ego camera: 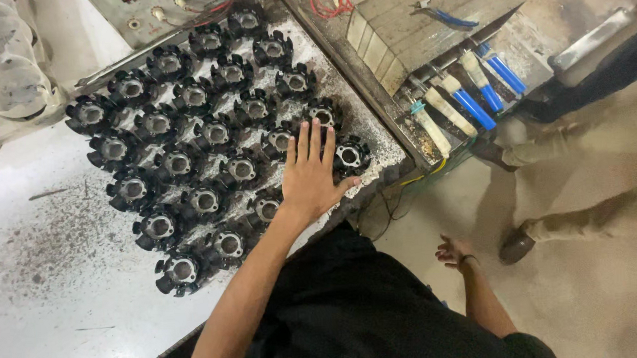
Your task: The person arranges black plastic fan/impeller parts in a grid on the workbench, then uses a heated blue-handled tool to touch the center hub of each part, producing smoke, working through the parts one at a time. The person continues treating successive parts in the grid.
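Fingers spread wide, the left hand (pixel 311 176) is laid flat, palm down, on the worktable (pixel 49 302); nothing is gripped. Beneath and beyond its fingertips, black finned motor parts (pixel 207 127) are stood in diagonal rows, bores facing upward, the rows' long axis running away and rightward. One part (pixel 348 156) sits just right of the thumb. The right hand (pixel 453 252) hangs open, seemingly empty, beside the hip.

A single head-worn camera looks almost straight down from above the person's chest. It sits close over the table (pixel 42 310), which fills the left of the frame, with the floor (pixel 600 288) to the right.
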The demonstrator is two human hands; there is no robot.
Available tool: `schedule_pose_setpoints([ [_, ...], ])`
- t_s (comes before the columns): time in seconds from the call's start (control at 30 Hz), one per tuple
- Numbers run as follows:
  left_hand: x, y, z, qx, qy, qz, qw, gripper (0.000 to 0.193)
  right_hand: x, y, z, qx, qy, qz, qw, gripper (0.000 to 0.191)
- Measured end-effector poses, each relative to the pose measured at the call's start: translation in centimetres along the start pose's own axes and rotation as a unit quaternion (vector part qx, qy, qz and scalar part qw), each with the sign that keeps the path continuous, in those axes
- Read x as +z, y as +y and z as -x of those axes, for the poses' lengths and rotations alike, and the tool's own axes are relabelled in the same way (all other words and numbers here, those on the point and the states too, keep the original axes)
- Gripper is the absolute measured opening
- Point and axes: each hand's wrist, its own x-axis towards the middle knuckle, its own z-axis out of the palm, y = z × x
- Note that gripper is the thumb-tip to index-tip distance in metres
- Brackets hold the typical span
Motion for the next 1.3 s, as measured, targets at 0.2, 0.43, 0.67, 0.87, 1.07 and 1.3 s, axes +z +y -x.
schedule_pose_setpoints([
  [0.2, -3.2, 0.0, 1.9, 0.017, 0.075, 0.062, 0.995, 0.106, 1.6, -2.3, -0.7, -0.078, -0.041, 0.051, 0.995, 0.057],
  [0.43, -10.4, -7.4, 21.3, -0.114, 0.204, 0.189, 0.954, 0.076, -0.5, -7.0, -2.7, -0.336, -0.221, 0.265, 0.876, 0.041],
  [0.67, -5.6, -11.2, 43.1, -0.269, 0.047, 0.605, 0.748, 0.05, 0.4, -12.0, 6.5, -0.383, -0.31, 0.459, 0.739, 0.031],
  [0.87, 15.9, -11.2, 44.9, -0.653, 0.049, 0.506, 0.561, 0.051, 6.3, -14.0, 12.5, -0.428, -0.394, 0.579, 0.571, 0.036],
  [1.07, 19.5, -9.9, 47.7, -0.656, 0.208, 0.616, 0.383, 0.062, 9.9, -13.8, 14.0, -0.495, -0.423, 0.542, 0.531, 0.038],
  [1.3, 21.5, -11.4, 47.4, -0.655, 0.252, 0.637, 0.318, 0.076, 12.7, -12.4, 13.6, -0.476, -0.474, 0.499, 0.546, 0.043],
])
